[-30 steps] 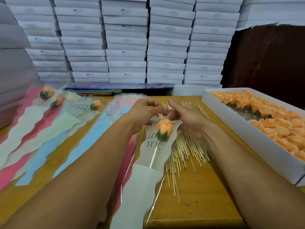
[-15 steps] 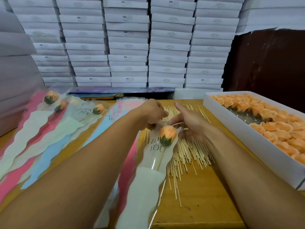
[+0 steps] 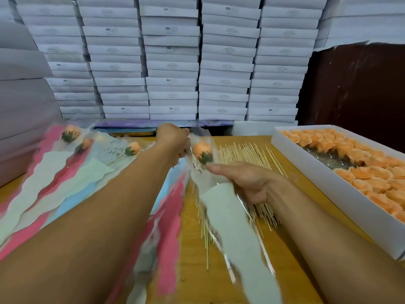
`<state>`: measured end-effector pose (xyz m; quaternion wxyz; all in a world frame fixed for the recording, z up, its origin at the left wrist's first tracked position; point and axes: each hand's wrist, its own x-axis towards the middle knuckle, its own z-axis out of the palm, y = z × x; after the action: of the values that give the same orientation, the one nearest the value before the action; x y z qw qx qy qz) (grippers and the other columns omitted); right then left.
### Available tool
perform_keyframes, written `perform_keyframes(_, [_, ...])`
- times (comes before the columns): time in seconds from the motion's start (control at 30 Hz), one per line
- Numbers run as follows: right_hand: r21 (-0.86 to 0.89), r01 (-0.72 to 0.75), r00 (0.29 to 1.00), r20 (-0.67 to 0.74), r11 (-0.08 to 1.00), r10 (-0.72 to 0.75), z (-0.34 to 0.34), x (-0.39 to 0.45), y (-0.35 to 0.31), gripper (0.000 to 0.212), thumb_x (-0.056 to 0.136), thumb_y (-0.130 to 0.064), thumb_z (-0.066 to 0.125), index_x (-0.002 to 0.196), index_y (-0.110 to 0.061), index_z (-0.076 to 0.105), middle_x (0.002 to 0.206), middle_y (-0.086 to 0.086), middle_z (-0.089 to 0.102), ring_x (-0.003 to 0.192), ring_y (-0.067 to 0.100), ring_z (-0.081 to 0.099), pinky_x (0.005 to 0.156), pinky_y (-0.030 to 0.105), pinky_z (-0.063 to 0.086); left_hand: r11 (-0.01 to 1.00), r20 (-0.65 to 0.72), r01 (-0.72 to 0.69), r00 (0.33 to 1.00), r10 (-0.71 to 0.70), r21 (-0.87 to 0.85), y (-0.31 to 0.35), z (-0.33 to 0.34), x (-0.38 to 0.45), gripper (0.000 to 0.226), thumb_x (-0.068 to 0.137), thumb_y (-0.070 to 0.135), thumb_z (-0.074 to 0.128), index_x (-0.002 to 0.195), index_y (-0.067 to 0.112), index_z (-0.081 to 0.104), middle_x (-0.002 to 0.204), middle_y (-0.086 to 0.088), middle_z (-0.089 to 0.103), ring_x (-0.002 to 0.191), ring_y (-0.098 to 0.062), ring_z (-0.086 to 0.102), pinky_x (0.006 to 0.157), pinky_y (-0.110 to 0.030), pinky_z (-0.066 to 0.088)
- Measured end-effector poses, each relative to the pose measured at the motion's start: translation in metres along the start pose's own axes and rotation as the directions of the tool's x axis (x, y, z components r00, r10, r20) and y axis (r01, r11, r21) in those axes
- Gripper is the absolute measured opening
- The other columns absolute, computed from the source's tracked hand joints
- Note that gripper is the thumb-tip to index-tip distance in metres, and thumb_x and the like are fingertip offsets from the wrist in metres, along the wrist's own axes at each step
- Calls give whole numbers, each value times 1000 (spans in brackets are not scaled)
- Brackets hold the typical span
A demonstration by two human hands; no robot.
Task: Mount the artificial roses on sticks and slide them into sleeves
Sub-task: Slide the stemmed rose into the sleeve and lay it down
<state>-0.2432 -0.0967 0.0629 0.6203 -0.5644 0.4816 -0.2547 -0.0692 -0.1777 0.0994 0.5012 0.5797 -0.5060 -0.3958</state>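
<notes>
An orange rose (image 3: pixel 201 151) with a green base sits inside a clear sleeve (image 3: pixel 232 218) that has a pale green lower part. My left hand (image 3: pixel 174 139) grips the sleeve's top edge, lifted off the table. My right hand (image 3: pixel 245 182) lies under the sleeve's middle, thumb just below the rose; how its fingers lie is hidden by the sleeve. Loose wooden sticks (image 3: pixel 245 153) are spread on the table beneath. A white box of orange roses (image 3: pixel 359 163) stands to the right.
Finished sleeved roses (image 3: pixel 131 149) lie fanned at the left over pink, blue and green sleeves (image 3: pixel 72 183). More pink sleeves (image 3: pixel 168 233) lie under my left forearm. Stacked white boxes (image 3: pixel 173 62) wall the table's far side.
The sleeved rose has been lifted off the table and tilted. My left hand rose and moved farther away with the sleeve's top; my right hand dropped from the top to the sleeve's middle.
</notes>
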Motion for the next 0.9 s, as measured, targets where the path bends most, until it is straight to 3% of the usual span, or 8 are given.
perform_keyframes(0.1, [-49,17,1000,18,999,-16,13,0,1,37,80,-23,76,109,-2,68,107,19,73,94,31,69,99,53,50,1000,-21,-16,1000,17,13,0,-3,3,32,96,10,59,67,10,46,53,-12,55,55,-27,51,51,-29,39])
perform_keyframes(0.2, [-5,29,999,-37,1000,-29,11,1,1,16,89,-8,70,105,-4,68,97,13,76,86,27,73,93,49,54,999,27,-11,1000,13,-53,1,-9,4,20,96,25,65,100,13,50,76,-10,62,69,-27,56,61,-36,50])
perform_keyframes(0.27, [78,65,996,-70,995,-59,9,0,-1,20,90,-8,69,110,-4,68,96,12,77,86,25,73,91,46,55,999,113,30,993,-29,-15,2,-19,0,47,92,38,68,126,18,41,101,-13,60,79,-27,65,72,-37,60])
perform_keyframes(0.37, [172,145,984,-127,974,-124,10,3,0,33,88,-12,70,119,-1,66,106,16,75,94,29,72,99,49,50,996,260,70,962,-82,55,-4,-34,-14,41,89,41,71,113,12,55,112,-18,61,89,-31,71,72,-39,62])
perform_keyframes(0.47, [239,207,967,-197,949,-162,12,9,0,45,79,-16,75,120,0,66,113,21,73,104,37,68,103,52,46,989,456,138,877,-151,61,-19,-40,-37,30,90,34,70,99,7,63,79,-10,70,61,-18,68,58,-29,57])
perform_keyframes(0.57, [289,263,941,-288,921,-179,12,14,2,37,87,-11,72,119,6,64,119,28,68,102,40,63,84,47,50,984,572,171,804,-164,41,-36,-36,-59,21,86,28,75,84,8,75,77,-9,68,65,-19,61,55,-26,52])
perform_keyframes(0.67, [302,302,922,-333,904,-197,9,18,4,29,91,-12,70,115,4,67,103,21,75,83,29,71,63,34,58,967,620,245,770,-153,-65,-43,-26,-74,37,83,13,76,113,-7,66,96,-18,72,85,-30,65,75,-36,54])
perform_keyframes(0.9, [334,331,923,-308,882,-230,2,18,3,40,82,-42,73,102,-7,71,83,7,73,64,17,65,46,26,53,921,471,256,877,-93,-295,-38,-23,-75,18,82,-9,70,95,2,65,84,-18,74,64,-26,71,56,-34,58])
